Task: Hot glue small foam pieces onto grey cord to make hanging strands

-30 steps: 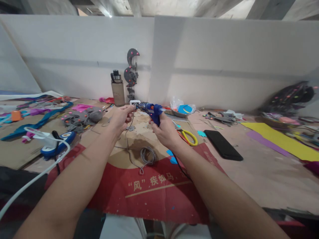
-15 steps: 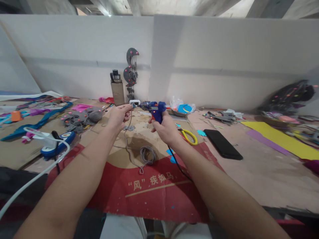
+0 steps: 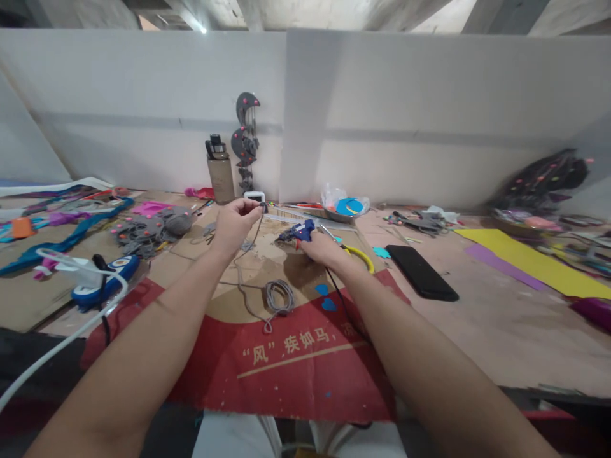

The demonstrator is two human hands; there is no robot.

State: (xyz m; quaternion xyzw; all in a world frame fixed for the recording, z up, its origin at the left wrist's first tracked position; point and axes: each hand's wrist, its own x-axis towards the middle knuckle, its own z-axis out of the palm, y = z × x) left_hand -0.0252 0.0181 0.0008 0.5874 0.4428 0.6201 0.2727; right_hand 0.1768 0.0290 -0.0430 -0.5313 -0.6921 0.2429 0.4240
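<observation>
My left hand [image 3: 237,222] is raised over the cardboard mat [image 3: 267,356], pinching the end of a grey cord [image 3: 248,254] that trails down to a small coil [image 3: 280,295] on the mat. Low on the mat, my right hand [image 3: 323,248] is closed round the handle of a blue glue gun [image 3: 298,233], which rests tilted with its nozzle pointing left. The gun's black cable [image 3: 341,305] runs back along my right forearm.
Yellow-handled scissors [image 3: 359,256] and a black phone [image 3: 421,272] lie right of the gun. A water bottle [image 3: 220,172] and a grey moon ornament [image 3: 244,143] stand by the wall. Grey felt pieces [image 3: 153,226], a blue device [image 3: 102,283] with a white cable and coloured sheets [image 3: 520,262] are spread about.
My right hand has lowered the glue gun from beside my left hand down onto the mat. My left hand still holds the cord end up.
</observation>
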